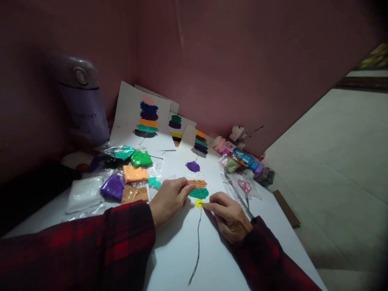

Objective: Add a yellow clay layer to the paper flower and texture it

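Observation:
A small yellow lump of modelling clay [199, 203] lies on the white paper, at the top of a thin dark drawn line [198, 246]. My right hand [228, 216] touches its right side with the index fingertip, the other fingers curled. Just above sit a green clay band [199, 193] and a ridged orange clay band [198, 184]. My left hand [171, 200] is closed, thumb and fingers together beside these bands; whether anything is between them is hidden. Further up is a purple clay patch [192, 166].
Bagged clay in several colours, including a purple pack [112, 188] and a white pack [85, 195], lies left. A lilac bottle [85, 103] stands behind. Sheets with striped clay shapes [133, 105] lean on the wall. Scissors [245, 186] and more clay packs [245, 155] lie right.

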The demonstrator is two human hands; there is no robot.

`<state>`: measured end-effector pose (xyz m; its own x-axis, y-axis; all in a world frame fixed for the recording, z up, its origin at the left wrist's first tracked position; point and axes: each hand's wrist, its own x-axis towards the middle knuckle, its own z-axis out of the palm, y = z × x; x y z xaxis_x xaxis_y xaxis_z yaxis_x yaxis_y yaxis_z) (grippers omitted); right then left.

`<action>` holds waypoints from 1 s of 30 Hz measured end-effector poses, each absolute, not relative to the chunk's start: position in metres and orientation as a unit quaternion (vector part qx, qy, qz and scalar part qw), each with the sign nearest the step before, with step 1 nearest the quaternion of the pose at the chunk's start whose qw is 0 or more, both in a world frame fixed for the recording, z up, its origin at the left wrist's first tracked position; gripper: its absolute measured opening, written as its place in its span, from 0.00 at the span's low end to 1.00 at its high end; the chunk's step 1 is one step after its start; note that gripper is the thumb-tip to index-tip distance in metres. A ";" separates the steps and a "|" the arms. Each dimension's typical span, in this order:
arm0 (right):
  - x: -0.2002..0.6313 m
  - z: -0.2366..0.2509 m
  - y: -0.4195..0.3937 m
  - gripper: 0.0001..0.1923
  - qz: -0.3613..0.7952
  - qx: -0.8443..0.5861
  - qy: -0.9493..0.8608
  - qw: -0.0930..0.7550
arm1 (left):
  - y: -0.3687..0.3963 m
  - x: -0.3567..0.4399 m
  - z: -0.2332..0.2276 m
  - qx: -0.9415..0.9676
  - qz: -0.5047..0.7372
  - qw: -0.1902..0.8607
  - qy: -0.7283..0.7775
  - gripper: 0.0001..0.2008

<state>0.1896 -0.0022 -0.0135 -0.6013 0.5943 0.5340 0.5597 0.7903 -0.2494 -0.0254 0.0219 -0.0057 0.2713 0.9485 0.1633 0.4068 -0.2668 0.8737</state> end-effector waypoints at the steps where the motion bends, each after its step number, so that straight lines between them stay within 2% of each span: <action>1: 0.189 -0.013 -0.002 0.14 0.031 -0.324 -0.895 0.306 | 0.022 -0.025 -0.006 0.707 0.367 0.369 0.480 0.17; 15: 0.187 -0.008 -0.001 0.15 0.024 -0.320 -0.905 0.280 | 0.022 -0.025 -0.007 0.709 0.366 0.366 0.480 0.17; 23: 0.186 -0.011 -0.004 0.16 0.077 -0.324 -0.878 0.344 | 0.021 -0.025 -0.006 0.711 0.366 0.363 0.479 0.17; 30: 0.178 -0.011 -0.003 0.14 0.086 -0.365 -0.876 0.303 | 0.022 -0.025 -0.007 0.712 0.364 0.360 0.480 0.17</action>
<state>0.1781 -0.0034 -0.0109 -0.5498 0.6919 0.4679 0.5870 0.7186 -0.3728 -0.0249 0.0219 -0.0071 0.2728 0.9465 0.1723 0.4214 -0.2785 0.8630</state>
